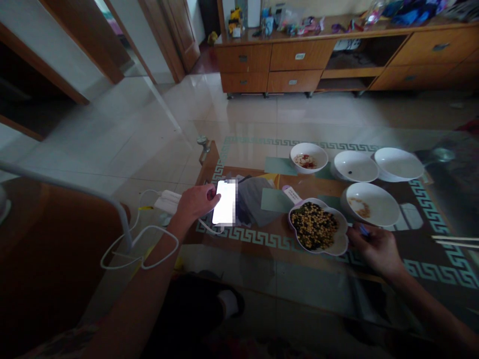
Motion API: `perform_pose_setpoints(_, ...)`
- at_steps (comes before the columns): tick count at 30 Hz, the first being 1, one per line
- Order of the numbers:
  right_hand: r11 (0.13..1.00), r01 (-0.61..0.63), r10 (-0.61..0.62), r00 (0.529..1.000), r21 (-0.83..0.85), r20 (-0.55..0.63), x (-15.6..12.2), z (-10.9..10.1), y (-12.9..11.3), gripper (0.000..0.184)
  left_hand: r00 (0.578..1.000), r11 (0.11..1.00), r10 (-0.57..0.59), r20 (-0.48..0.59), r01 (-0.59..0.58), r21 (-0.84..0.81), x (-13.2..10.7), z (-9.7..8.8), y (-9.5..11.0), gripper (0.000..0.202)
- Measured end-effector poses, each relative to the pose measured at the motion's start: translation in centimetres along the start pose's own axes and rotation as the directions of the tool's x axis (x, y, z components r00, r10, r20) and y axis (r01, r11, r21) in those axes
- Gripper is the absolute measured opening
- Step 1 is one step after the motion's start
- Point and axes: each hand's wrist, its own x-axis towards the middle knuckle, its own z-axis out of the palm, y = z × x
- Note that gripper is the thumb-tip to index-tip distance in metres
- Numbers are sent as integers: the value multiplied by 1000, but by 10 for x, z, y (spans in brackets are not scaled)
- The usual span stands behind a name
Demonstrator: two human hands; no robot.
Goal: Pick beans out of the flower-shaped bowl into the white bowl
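Note:
My left hand (199,203) is closed around the left edge of a phone (223,203) with a glaring bright screen. A white cable (211,229) runs from its lower end. At the right, my right hand (377,247) is closed at the right edge of a flower-shaped bowl (341,239) with a pale purple rim. A small purple piece (363,229) shows between thumb and finger; whether it belongs to the bowl I cannot tell. Yellow and black beans (314,227) fill much of the bowl. A labelled handle (292,194) sticks out at its upper left.
On the glass table (277,249) stand white bowls: one with reddish bits (309,157), one nearly bare (355,167), another behind (398,163), one with pale pieces (370,204). Chopsticks (454,242) lie right. A white block (167,201) and looped cable are left; a cabinet (269,65) stands beyond.

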Motion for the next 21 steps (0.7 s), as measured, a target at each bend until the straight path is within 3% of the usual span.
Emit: perform_pose_setpoints(21, 1000, 4, -4, 1000, -5, 6, -1, 0, 11, 45, 1000, 1000, -5, -11, 5, -15, -1, 0, -1, 36)
